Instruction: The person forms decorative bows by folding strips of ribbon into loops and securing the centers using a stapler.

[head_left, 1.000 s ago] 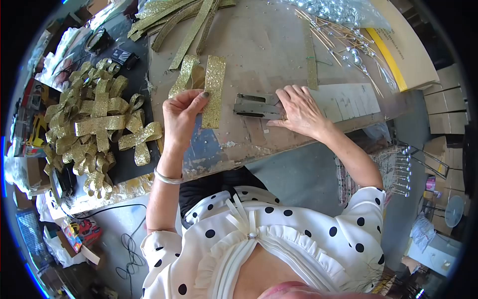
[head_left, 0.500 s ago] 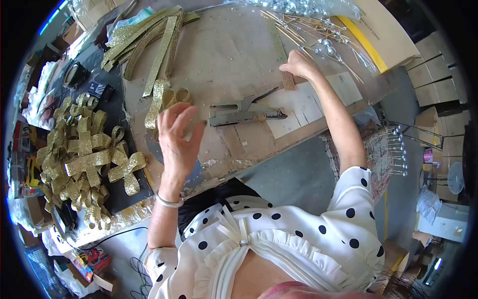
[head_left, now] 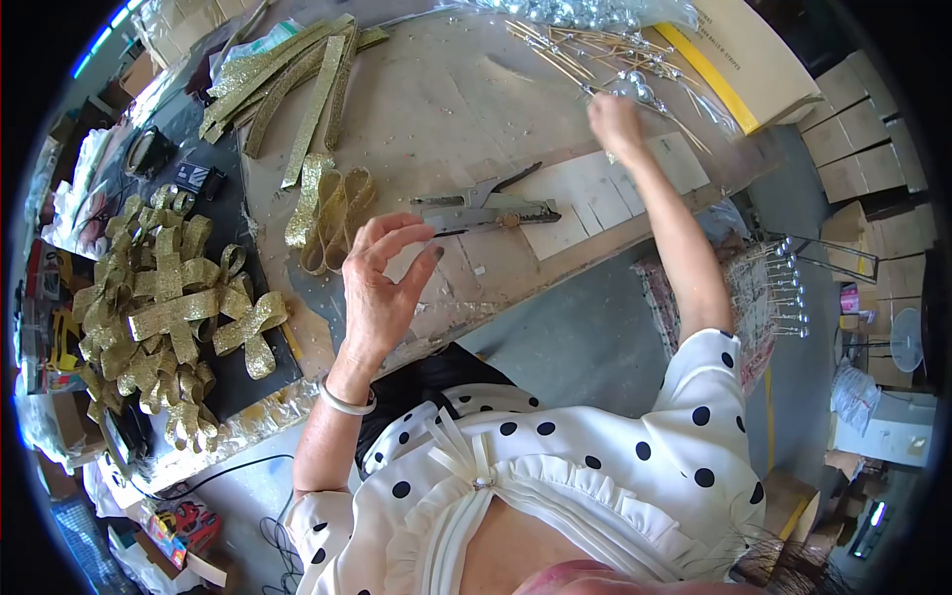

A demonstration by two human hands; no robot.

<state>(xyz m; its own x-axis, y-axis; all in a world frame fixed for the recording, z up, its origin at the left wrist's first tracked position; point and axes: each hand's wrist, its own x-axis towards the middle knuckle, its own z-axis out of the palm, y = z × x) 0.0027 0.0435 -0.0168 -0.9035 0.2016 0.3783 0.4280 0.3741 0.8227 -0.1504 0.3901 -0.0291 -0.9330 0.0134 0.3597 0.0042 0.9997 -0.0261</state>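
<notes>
My left hand hovers over the near table edge, fingers curved and thumb apart, with nothing visible in it. Just beyond its fingertips lies a grey metal stapler, on its side. Left of the stapler stands a looped gold glitter ribbon. At the right, my right hand is closed and a little blurred, beside thin sticks with silver balls. A small gold end shows below its fist, apparently the glitter ribbon strip; most of the strip cannot be made out.
Gold ribbon bows are heaped at the left. Flat gold ribbon strips lie at the back left. A cardboard box and a clear bag of silver balls are at the back. A pale marked board lies beside the stapler.
My right hand has moved slightly right, and the ribbon strip that hung plainly from it is now hardly visible. My left hand has moved right, away from the looped ribbon.
</notes>
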